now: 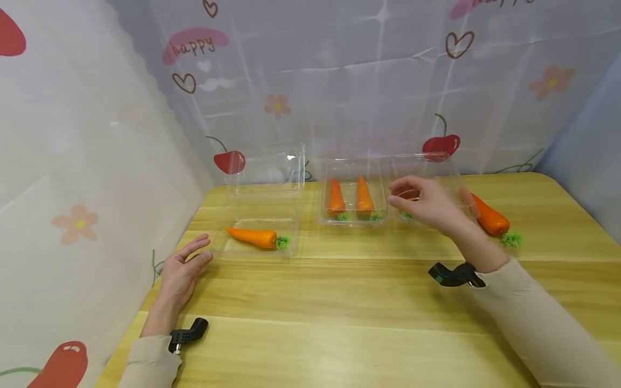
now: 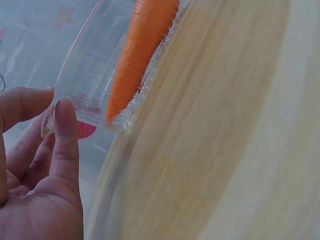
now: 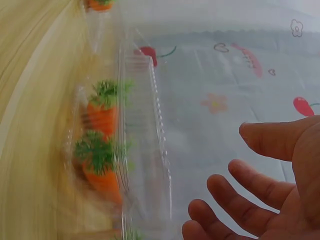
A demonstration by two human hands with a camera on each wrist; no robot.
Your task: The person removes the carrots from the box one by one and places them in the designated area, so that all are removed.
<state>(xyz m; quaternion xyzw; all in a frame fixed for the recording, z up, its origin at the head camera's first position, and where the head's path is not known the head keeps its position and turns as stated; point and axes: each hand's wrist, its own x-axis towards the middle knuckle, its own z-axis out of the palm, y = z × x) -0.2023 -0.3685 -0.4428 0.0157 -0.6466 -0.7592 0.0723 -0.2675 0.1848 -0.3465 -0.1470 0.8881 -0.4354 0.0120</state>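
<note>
In the head view my left hand (image 1: 181, 272) is at the left edge of a clear plastic box (image 1: 220, 245), fingers nearly straight, thumb apart from them. Its fingertips meet or nearly meet the box rim in the left wrist view. Inside that box lies a carrot (image 1: 254, 237). My right hand (image 1: 427, 205) hovers over the right clear plastic box (image 1: 468, 196), fingers bent, nothing between thumb and fingers. A carrot with green top (image 1: 406, 215) there is mostly hidden by the hand. Two carrots (image 1: 336, 198) lie in the middle box (image 1: 352, 222).
Another carrot (image 1: 492, 218) lies on the wooden table (image 1: 315, 318) at the right, its thin end beside the right box. The left box's raised lid (image 1: 267, 172) leans near the printed cloth (image 1: 330, 108) behind. Black wrist cameras sit on both wrists.
</note>
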